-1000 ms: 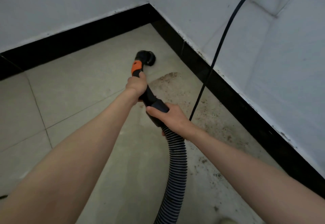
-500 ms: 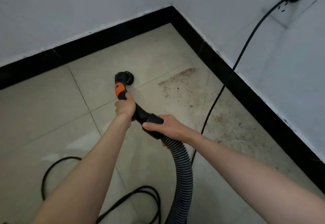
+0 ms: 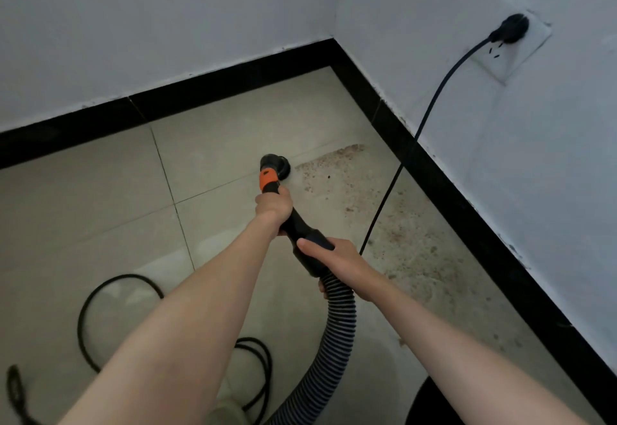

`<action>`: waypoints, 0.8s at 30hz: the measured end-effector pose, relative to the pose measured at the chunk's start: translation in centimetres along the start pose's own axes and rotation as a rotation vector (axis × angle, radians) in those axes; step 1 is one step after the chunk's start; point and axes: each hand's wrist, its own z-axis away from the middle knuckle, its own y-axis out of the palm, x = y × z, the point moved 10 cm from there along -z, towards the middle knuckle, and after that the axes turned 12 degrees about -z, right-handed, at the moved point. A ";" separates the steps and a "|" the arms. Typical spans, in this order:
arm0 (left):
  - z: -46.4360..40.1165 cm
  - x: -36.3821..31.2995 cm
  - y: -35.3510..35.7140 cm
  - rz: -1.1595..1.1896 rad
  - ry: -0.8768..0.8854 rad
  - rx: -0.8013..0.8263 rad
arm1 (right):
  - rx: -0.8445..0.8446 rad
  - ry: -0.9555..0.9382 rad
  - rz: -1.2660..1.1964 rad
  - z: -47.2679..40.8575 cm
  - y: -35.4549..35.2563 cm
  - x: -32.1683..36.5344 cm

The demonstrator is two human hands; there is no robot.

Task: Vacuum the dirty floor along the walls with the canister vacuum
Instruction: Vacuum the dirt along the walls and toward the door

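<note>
Beige tiled floor point(image 3: 100, 197) meets white walls point(image 3: 133, 23) with black skirting point(image 3: 233, 80); brown dirt point(image 3: 384, 217) spreads centre right. Both hands, left point(image 3: 273, 205) and right point(image 3: 337, 257), grip the wand point(image 3: 300, 227).

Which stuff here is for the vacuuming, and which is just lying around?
For the job:
- vacuum nozzle
- ribbed hose
- left hand and right hand, both gripping the wand
- dirt patch
- power cord plugged into wall socket

Just lying about:
- loose cable loops on the floor

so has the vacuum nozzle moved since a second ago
Yes: the nozzle pulled back from the corner, from beyond the dirt patch's far edge to level with it.
</note>
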 end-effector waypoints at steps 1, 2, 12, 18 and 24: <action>0.2 0.0 0.2 0.000 -0.003 -0.006 | 0.008 -0.003 -0.004 0.1 -0.4 0.0; 0.3 0.0 0.4 -0.002 -0.005 -0.015 | 0.011 -0.009 -0.005 0.2 -0.6 0.0; -0.3 -0.1 2.4 -0.037 0.016 -0.070 | -0.084 -0.125 0.090 0.6 -3.1 0.0; -1.4 -1.6 4.5 -0.078 0.043 -0.081 | -0.167 -0.195 0.130 -0.2 -5.3 0.3; -1.5 -3.5 6.6 -0.078 0.072 -0.070 | -0.172 -0.207 0.096 -0.7 -8.2 1.0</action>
